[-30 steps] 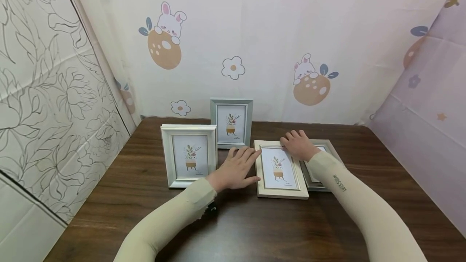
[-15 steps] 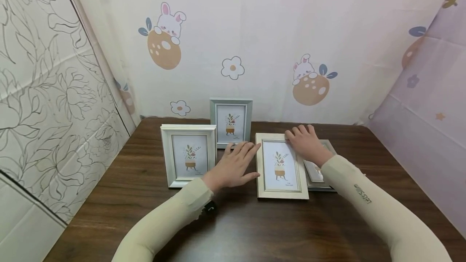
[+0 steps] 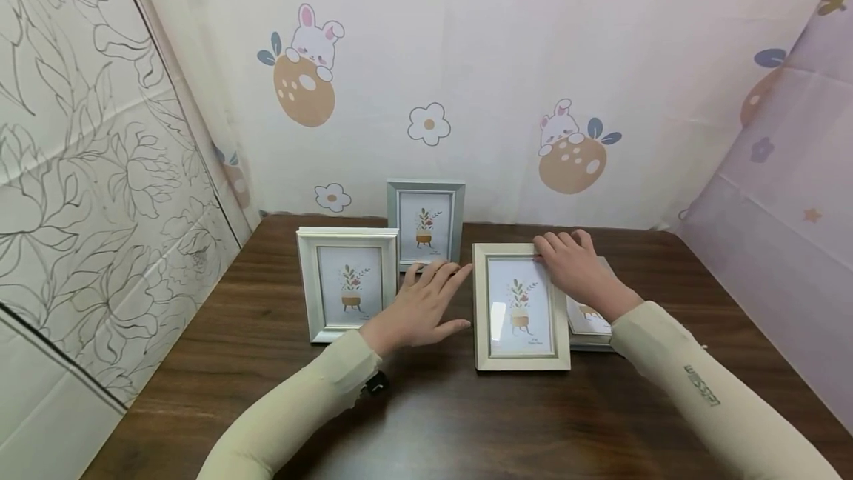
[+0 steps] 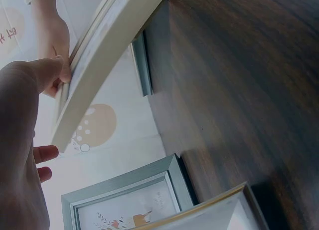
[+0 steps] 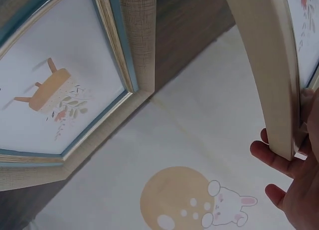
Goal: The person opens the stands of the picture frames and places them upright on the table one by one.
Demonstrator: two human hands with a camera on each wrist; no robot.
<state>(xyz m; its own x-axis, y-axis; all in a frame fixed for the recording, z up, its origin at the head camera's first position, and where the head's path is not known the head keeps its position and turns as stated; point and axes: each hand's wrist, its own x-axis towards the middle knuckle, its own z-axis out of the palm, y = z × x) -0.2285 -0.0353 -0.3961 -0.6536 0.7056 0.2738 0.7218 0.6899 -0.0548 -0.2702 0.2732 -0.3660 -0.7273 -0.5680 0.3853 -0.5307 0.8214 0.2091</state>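
Observation:
My right hand (image 3: pixel 586 280) grips the top right corner of a cream picture frame (image 3: pixel 523 302). The frame leans back, its bottom edge low over the table. In the right wrist view, the fingers wrap behind the cream rim (image 5: pixel 271 90) with the thumb side at the front. My left hand (image 3: pixel 416 310) is spread beside the cream frame's left edge, fingers mostly straight. Its fingertips are close to the rim (image 4: pixel 102 70) in the left wrist view; whether they touch is unclear. A grey-brown picture frame (image 3: pixel 589 348) lies to the right, partly covered by my right hand and the cream frame.
A white picture frame (image 3: pixel 353 287) stands upright at the left. Behind it a grey-green picture frame (image 3: pixel 426 224) stands near the rear curtain (image 3: pixel 480 95). The dark wooden table (image 3: pixel 453 421) stretches out in front. A printed side curtain (image 3: pixel 793 243) borders the right.
The cream frame has gone from lying nearly flat, partly over the grey-brown frame, to leaning more upright. My right hand has risen with its top corner; my left hand has shifted slightly.

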